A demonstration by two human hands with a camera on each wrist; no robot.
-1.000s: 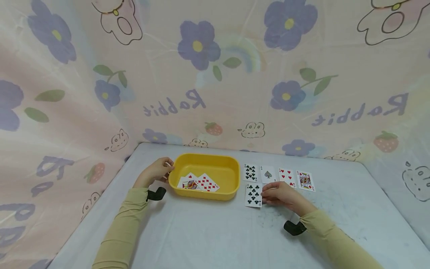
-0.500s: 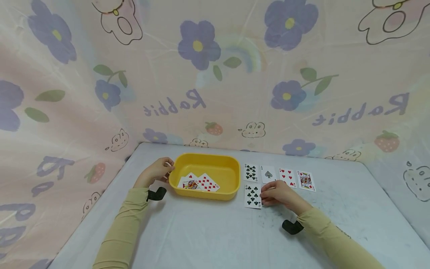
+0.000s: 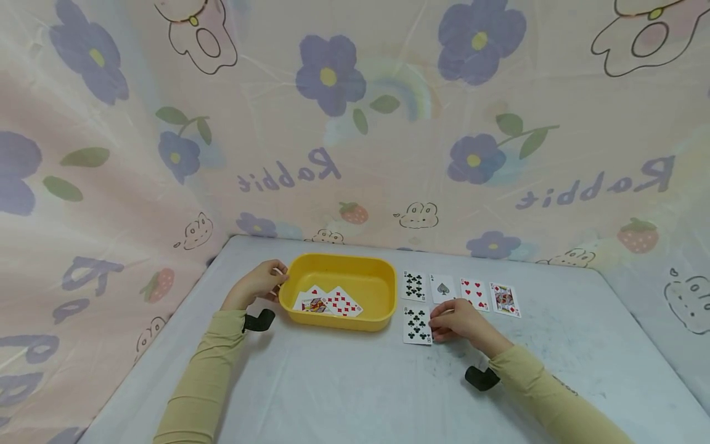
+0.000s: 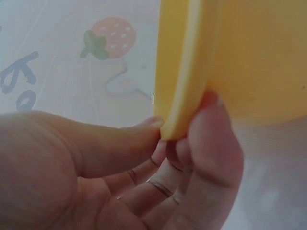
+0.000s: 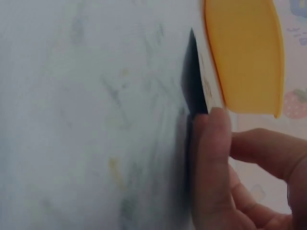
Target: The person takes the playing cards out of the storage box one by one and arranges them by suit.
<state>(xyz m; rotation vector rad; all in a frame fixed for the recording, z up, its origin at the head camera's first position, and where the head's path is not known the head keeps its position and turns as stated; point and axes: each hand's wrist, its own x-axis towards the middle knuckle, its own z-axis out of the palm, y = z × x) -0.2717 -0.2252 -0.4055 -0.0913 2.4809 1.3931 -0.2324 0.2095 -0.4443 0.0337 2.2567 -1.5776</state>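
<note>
My left hand (image 3: 257,283) pinches the left rim of a yellow plastic tray (image 3: 355,274), thumb on one side and a finger on the other in the left wrist view. Inside the tray lie several playing cards (image 3: 344,302) with red pips, one of them a face card. My right hand (image 3: 463,324) holds the right edge of the eight of clubs (image 3: 417,325), which lies face up below a row of cards. In the right wrist view the card's edge (image 5: 206,81) sits at the fingertips, with a dark shadow beside it.
Along the back of the white table (image 3: 344,382), right of the tray, a row holds a clubs card (image 3: 413,285), the ace of spades (image 3: 442,288), a hearts card (image 3: 473,292) and a face card (image 3: 505,299). A patterned cloth wall (image 3: 383,179) stands behind.
My right hand has shifted slightly left and toward me with the eight of clubs, which now lies straighter and flatter below the row. The left hand and tray have not moved.
</note>
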